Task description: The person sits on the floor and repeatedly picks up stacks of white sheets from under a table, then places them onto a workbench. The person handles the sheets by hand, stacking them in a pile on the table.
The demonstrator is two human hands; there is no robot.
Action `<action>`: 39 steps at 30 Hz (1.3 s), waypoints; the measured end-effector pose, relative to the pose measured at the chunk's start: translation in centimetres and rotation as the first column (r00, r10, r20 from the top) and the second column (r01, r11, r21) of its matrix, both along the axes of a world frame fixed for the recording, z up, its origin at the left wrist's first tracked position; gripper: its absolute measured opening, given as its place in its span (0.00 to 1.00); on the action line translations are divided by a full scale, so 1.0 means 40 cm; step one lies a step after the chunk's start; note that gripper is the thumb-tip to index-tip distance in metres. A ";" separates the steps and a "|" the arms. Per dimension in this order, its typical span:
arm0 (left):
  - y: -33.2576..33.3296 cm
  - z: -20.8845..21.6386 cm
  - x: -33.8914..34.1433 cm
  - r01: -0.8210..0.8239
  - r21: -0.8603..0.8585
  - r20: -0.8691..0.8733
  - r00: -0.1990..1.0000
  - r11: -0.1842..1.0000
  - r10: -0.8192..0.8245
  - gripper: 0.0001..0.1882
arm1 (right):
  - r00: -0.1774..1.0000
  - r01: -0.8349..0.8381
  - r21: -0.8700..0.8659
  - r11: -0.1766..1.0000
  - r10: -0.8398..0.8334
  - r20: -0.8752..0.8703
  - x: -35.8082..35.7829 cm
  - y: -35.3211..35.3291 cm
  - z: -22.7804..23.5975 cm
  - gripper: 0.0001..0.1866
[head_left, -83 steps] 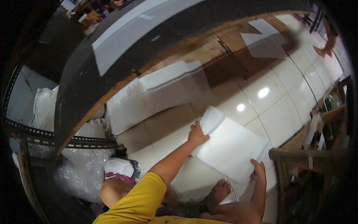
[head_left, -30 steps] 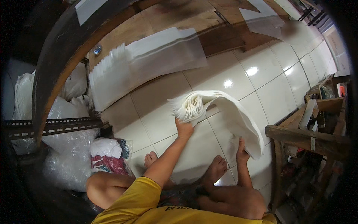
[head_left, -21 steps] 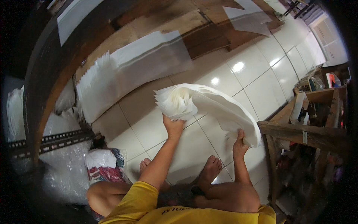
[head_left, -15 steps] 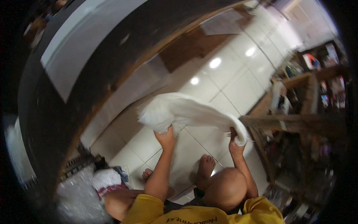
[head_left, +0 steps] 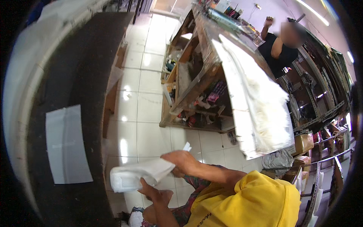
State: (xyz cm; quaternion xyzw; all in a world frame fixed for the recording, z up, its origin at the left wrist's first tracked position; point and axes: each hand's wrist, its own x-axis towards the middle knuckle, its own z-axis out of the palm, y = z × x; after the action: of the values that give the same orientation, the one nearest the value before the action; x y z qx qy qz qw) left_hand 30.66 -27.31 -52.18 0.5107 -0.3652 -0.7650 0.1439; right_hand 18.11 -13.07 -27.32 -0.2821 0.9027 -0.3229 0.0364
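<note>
I hold a limp white bundle [head_left: 132, 176], which looks like layered thin sheets; the frames do not show clearly whether they are paper or cloth. It is bent over low above the floor, beside the dark table's edge. My left hand [head_left: 150, 191] grips its lower side, thumb pressed on the outside. My right hand [head_left: 179, 160] closes round the other end, with a small white tip [head_left: 186, 146] showing past the knuckles. The right fingers are partly hidden.
A long dark table [head_left: 90, 72] runs along my left, bearing a white sheet [head_left: 68, 145]. On the right, a wooden workbench [head_left: 213, 60] carries a pile of white sheets [head_left: 261, 109]. Behind it stands a person [head_left: 278, 53] in black. Metal shelving [head_left: 317, 94] lines the far right.
My view has swung right and up, bringing the workbench and person into sight. The bundle, spread wide between my hands before, is now more gathered, and my hands are closer together.
</note>
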 end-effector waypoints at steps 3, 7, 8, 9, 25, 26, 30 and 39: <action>-0.045 0.133 0.019 0.066 0.177 -0.013 0.998 0.982 -0.065 0.37 | 0.989 -0.048 0.148 0.988 0.026 0.147 0.059 -0.039 0.178 0.18; -0.035 0.594 0.050 0.123 0.408 -0.013 0.992 0.905 -0.129 0.40 | 0.997 -0.053 0.147 0.988 0.044 0.059 0.116 -0.008 0.405 0.18; -0.032 0.747 0.037 0.080 0.402 -0.017 0.997 0.912 -0.080 0.40 | 0.996 -0.058 0.119 0.991 0.050 0.067 0.121 0.000 0.475 0.18; -0.034 0.761 0.052 0.096 0.254 -0.047 0.995 0.962 -0.086 0.39 | 0.996 -0.062 0.090 0.994 0.056 0.074 0.122 0.011 0.549 0.17; 0.233 1.509 -0.233 0.289 -0.163 -0.365 0.870 0.943 -0.330 0.26 | 0.984 -0.044 0.077 0.996 0.057 -0.166 -0.398 0.516 1.426 0.14; 0.288 1.525 -0.280 0.314 -0.124 -0.393 0.855 0.941 -0.337 0.25 | 0.989 -0.041 0.061 0.997 0.049 -0.141 -0.451 0.557 1.442 0.15; 0.573 1.597 -0.458 0.422 0.115 -0.462 0.824 0.899 -0.328 0.25 | 0.989 0.057 0.213 0.975 -0.025 -0.148 -0.669 0.780 1.509 0.17; 1.027 1.562 -0.644 0.331 0.274 -0.381 0.899 0.903 -0.213 0.24 | 0.996 0.093 0.403 0.911 -0.083 -0.042 -1.072 1.063 1.266 0.19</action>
State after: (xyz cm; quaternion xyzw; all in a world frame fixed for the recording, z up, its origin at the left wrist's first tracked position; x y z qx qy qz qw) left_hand 4.90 13.77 10.31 0.3297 -0.2690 -0.9049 0.0072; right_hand -24.79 29.44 23.33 -0.2313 0.9620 -0.1275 0.0686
